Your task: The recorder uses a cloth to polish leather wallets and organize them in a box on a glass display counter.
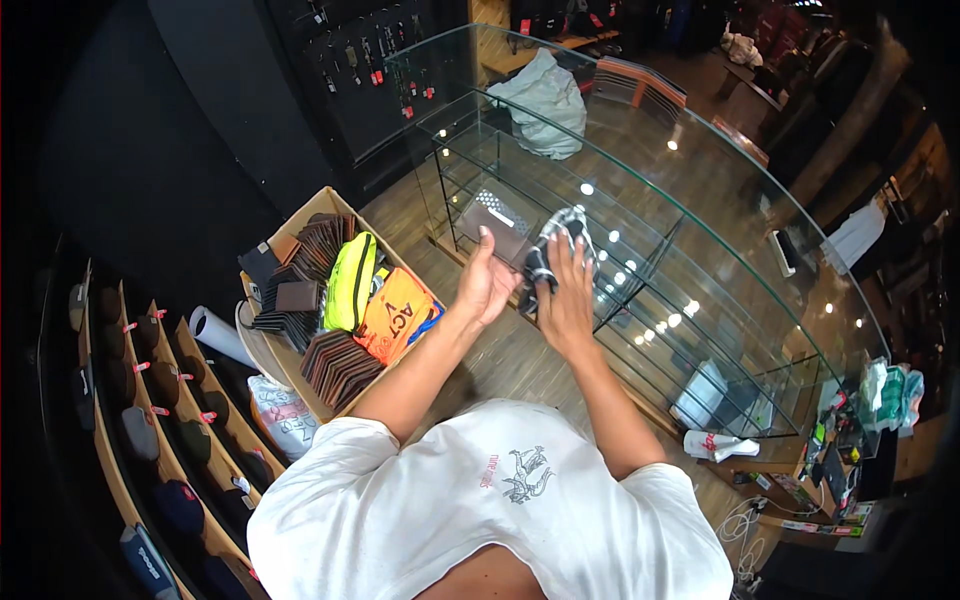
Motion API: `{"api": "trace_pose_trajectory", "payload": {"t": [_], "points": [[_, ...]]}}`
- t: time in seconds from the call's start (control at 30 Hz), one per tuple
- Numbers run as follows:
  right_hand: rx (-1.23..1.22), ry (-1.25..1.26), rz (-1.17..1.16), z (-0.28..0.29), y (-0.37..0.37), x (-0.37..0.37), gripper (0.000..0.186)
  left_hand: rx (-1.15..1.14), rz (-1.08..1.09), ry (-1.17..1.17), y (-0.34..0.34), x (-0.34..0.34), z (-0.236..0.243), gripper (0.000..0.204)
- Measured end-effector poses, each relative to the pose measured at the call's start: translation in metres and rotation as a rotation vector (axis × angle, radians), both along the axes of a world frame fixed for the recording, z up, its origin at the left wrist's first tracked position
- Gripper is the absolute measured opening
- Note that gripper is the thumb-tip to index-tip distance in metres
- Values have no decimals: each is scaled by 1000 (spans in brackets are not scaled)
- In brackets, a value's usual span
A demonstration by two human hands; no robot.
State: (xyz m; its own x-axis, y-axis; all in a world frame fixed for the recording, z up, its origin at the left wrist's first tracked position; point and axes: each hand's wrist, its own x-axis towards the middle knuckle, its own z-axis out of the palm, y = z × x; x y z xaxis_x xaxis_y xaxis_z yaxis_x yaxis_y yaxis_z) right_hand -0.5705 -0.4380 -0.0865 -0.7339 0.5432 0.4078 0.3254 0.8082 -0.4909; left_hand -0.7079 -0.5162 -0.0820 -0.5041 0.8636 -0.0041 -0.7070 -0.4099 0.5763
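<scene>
My left hand point(488, 284) has its thumb up against a flat brown wallet point(497, 228), which shows a dotted patch and a small white label. Some of its fingers are curled below the wallet and partly hidden. Beside it, my right hand point(568, 300) lies over a crumpled black-and-white patterned cloth point(541, 262), fingers long across it and thumb at its near side. The cloth is bunched close to the wallet's right edge. Both hands are in front of a glass display case point(640, 235) with glass shelves.
At left stands a cardboard box point(330, 200) holding rows of brown and black wallets point(345, 372), a yellow pouch point(350, 282) and an orange bag point(398, 318). Caps line a wooden rack point(150, 400). A pale plastic bag point(545, 105) is by the case, and cluttered goods point(835, 440) lie right.
</scene>
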Motion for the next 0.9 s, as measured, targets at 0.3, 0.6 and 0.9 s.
{"api": "trace_pose_trajectory", "payload": {"t": [0.3, 0.6, 0.9], "points": [[-240, -89, -173, 7, 52, -14, 55, 6, -114, 94, -11, 19, -10, 63], [150, 165, -53, 17, 23, 1, 43, -24, -42, 39, -8, 20, -21, 59], [-387, 420, -475, -5, 80, -3, 57, -126, -37, 66, 6, 22, -26, 63]]}}
